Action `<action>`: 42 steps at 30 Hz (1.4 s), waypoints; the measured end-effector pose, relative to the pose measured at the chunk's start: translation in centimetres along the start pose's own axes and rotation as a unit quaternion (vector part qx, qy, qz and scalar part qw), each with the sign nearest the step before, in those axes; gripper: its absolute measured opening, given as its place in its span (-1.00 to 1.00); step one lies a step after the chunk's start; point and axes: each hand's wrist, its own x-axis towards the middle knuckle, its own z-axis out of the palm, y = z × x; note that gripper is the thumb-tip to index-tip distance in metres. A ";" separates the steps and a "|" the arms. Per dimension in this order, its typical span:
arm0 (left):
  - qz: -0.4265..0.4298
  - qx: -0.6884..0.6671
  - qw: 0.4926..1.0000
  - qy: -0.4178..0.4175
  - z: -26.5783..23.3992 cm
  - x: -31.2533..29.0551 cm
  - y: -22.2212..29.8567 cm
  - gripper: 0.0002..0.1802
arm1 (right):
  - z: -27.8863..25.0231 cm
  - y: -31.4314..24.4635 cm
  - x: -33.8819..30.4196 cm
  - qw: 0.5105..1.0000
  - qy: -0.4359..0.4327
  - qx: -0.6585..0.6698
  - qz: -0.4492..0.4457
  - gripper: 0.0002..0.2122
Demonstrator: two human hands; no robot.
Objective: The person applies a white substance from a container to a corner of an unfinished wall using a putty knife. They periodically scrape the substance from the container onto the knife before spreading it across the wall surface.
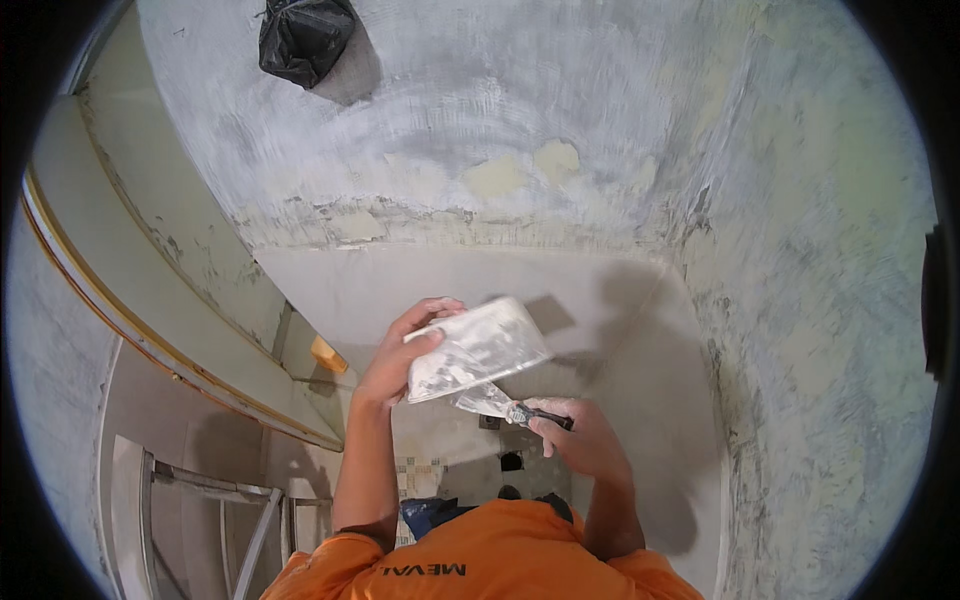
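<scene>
My left hand (401,360) grips a wide rectangular flat tool (482,345) by its left end. White filler is smeared in patches over its grey surface; whether it is a flat blade or a shallow pan, I cannot tell. In my right hand (588,437) is a putty knife (545,416) with a dark handle, my fingers wrapped round it. Its white-smeared blade (484,400) points up and left, at the lower edge of the wide tool and partly hidden by it.
A patchy grey plastered wall (560,110) rises ahead, with pale tiles (350,285) below. A black bag-wrapped bundle (303,40) sticks out from it at the upper left. A metal ladder frame (215,482) stands lower left, below a pale curved door (160,270). Another plastered wall (840,330) is at right.
</scene>
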 end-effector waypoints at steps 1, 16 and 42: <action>-0.043 0.016 0.999 -0.012 0.4 0.0 0.0 -0.51 | 0.4 0.0 0.1 1.000 0.013 -0.001 0.007 -0.70; -0.243 0.018 0.970 0.015 -1.2 4.4 -8.8 -0.51 | 3.2 6.0 5.6 0.995 0.082 0.054 -0.002 -0.76; -0.135 -0.224 0.952 0.159 -2.8 4.6 -8.3 -0.42 | 2.6 3.0 6.8 0.980 -0.030 -0.179 -0.081 -0.57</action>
